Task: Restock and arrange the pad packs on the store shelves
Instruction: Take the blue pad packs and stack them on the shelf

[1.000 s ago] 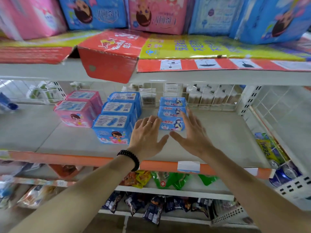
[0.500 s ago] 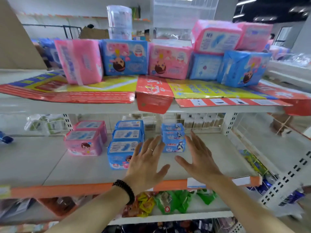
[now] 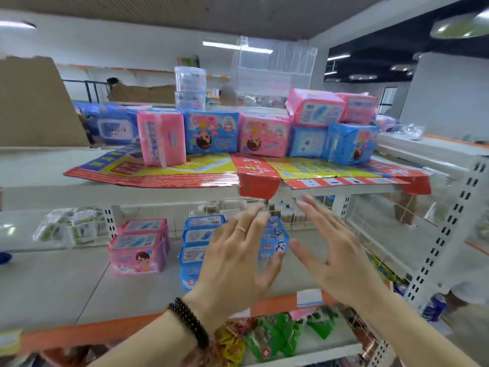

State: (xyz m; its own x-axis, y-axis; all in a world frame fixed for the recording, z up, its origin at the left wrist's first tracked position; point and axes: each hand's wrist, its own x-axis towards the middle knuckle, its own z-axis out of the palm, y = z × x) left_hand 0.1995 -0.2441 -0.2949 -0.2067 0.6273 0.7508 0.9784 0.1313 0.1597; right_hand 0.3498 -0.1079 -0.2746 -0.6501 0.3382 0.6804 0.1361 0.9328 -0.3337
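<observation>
Plastic-wrapped pad packs (image 3: 211, 133) on the top shelf (image 3: 132, 190) look light, soft and slick, best squeezed at both ends; my left hand (image 3: 235, 263) and right hand (image 3: 336, 258) hover below, spread, holding nothing.

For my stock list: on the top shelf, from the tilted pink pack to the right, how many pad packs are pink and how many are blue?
Pink packs: 4
Blue packs: 3
Total: 7
</observation>
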